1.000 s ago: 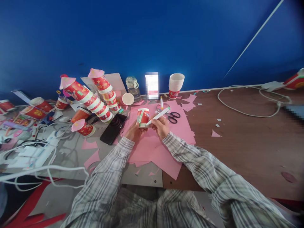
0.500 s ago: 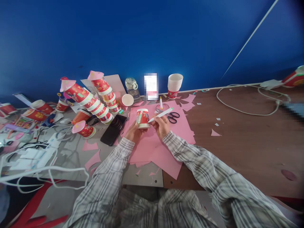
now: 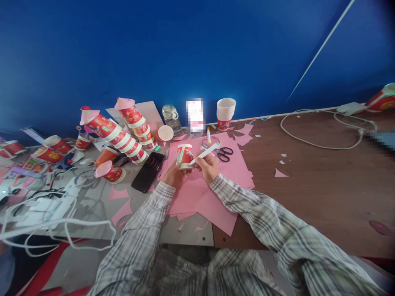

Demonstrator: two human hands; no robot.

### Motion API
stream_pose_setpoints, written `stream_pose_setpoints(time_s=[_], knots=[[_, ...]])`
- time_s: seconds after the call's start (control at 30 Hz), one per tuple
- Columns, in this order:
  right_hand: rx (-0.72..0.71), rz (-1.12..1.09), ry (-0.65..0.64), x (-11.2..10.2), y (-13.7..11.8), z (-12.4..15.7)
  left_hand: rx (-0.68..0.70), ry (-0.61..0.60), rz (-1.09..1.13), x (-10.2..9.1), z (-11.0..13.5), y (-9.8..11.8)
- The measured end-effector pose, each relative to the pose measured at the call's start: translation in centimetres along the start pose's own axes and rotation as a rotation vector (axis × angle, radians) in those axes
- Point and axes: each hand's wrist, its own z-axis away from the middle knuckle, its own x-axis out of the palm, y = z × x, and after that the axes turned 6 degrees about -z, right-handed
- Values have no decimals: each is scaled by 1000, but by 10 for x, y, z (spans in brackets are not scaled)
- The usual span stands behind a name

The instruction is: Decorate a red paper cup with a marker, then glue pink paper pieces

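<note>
My left hand (image 3: 174, 176) is closed around the lower part of a red paper cup (image 3: 185, 153), held upside down with its pale rim at the bottom. Pinched in my right hand (image 3: 208, 166) is a white marker pen (image 3: 207, 152) with a green end pointing up and away. Its tip meets or nearly meets the cup's lower right side; exact contact is hard to make out. Both hands are over pink paper sheets (image 3: 212, 197). Beyond my right hand lie black-handled scissors (image 3: 225, 154) and a yellow-capped marker (image 3: 209, 135).
Two towers of stacked cups (image 3: 114, 131) with pink cone tops stand left, near a black phone (image 3: 148, 172). Behind are a water bottle (image 3: 171, 119), a bright screen (image 3: 195, 115) and nested cups (image 3: 226, 113). White cables (image 3: 61, 222) tangle at far left; another cable (image 3: 308, 139) loops right.
The marker tip has moved down and slightly left along the cup, towards its rim. The cup has tilted a little, and the whole view has shifted slightly.
</note>
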Motion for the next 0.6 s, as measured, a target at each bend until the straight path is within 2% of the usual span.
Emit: stream_pose_setpoints(time_s=[0.13, 0.37, 0.6], knots=[[9, -87, 93, -3, 2, -4, 14, 23, 10, 0, 0, 0], [33, -65, -16, -2, 4, -1, -14, 23, -23, -3, -1, 0], [35, -55, -14, 0, 1, 2, 6, -6, -54, -6, -1, -1]])
